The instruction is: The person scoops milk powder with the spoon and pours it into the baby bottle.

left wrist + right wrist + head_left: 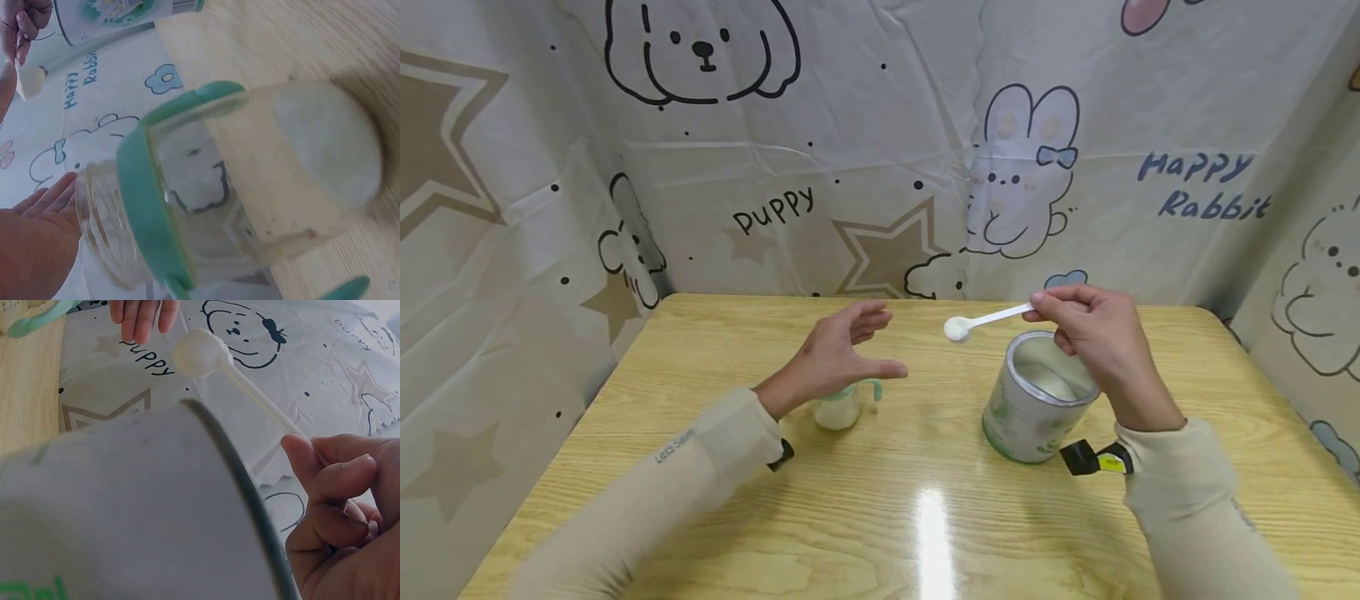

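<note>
My right hand pinches the handle end of a white measuring scoop between thumb and fingers. White powder heaps in the scoop's bowl, which hangs up and left of an open milk powder can. Pale powder shows inside that can. My left hand is spread, thumb apart from the fingers, above a small baby bottle. In the left wrist view, the clear baby bottle has an uncapped threaded neck, a green collar with handles, and white powder at its bottom. The fingers appear behind the neck.
Both the bottle and the can stand on a light wooden table. A printed cloth with cartoon animals and stars hangs behind the table and along its sides.
</note>
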{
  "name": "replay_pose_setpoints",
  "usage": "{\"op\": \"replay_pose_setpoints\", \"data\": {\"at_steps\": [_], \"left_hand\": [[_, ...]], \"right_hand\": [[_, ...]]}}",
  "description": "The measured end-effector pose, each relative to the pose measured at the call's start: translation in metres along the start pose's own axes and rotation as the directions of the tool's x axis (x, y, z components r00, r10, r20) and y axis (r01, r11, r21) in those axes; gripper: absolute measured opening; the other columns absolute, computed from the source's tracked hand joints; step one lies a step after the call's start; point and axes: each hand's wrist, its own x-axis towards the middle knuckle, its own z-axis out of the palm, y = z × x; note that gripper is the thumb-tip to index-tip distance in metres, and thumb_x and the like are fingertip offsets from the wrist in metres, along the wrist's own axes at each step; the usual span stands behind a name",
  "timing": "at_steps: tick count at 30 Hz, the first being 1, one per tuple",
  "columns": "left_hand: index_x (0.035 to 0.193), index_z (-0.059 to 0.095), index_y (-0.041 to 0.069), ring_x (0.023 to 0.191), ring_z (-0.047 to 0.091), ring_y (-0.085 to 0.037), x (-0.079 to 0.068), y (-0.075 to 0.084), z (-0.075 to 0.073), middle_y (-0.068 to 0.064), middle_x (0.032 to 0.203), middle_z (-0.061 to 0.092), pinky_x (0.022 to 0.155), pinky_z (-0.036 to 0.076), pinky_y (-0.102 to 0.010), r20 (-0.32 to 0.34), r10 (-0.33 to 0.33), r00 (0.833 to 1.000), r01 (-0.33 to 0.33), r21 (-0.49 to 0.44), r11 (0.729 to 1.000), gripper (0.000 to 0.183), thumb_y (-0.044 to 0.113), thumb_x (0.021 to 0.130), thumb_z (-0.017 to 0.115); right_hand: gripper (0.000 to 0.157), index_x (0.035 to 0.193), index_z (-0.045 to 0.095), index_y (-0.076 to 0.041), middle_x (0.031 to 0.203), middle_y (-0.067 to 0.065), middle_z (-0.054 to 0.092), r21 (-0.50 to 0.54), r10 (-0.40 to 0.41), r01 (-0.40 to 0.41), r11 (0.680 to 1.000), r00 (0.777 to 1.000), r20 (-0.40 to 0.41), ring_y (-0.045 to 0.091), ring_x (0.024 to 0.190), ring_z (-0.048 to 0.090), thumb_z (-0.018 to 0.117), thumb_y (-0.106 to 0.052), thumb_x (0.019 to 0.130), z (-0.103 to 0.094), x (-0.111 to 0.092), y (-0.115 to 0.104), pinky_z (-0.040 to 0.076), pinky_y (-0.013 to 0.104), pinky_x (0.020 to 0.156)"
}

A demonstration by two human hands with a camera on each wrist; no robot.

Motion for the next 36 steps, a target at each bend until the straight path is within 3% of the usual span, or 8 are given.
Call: {"op": "replay_pose_setpoints", "data": {"at_steps": [17, 36], "left_hand": [[0.148, 0.043, 0.002, 0.136, 0.047, -0.027, -0.014, -0.007, -0.022, -0.013, 0.147, 0.051, 0.113, 0.039, -0.039, 0.004, -0.020, 1.000, 0.020, 0.043, 0.999, 0.089, 0.023, 0.075, 0.090], [0.148, 0.044, 0.004, 0.137, 0.045, -0.033, -0.032, -0.022, -0.042, -0.012, 0.147, 0.051, 0.113, 0.038, -0.050, 0.007, -0.046, 0.999, 0.045, 0.122, 0.992, 0.091, 0.024, 0.073, 0.092]], "right_hand": [[0.038, 0.114, 0.065, 0.006, 0.082, -0.007, 0.075, 0.097, -0.049, 0.047, 0.994, 0.999, 0.023, 0.003, 0.051, 0.044, 0.070, -0.026, 0.096, 0.026, 0.005, -0.012, 0.041, 0.015, 0.044], [0.032, 0.110, 0.066, 0.001, 0.085, -0.007, 0.074, 0.072, -0.045, 0.039, 0.997, 0.996, 0.078, 0.005, 0.047, 0.043, 0.069, -0.027, 0.097, 0.059, 0.006, -0.023, 0.041, 0.017, 0.046]]}}
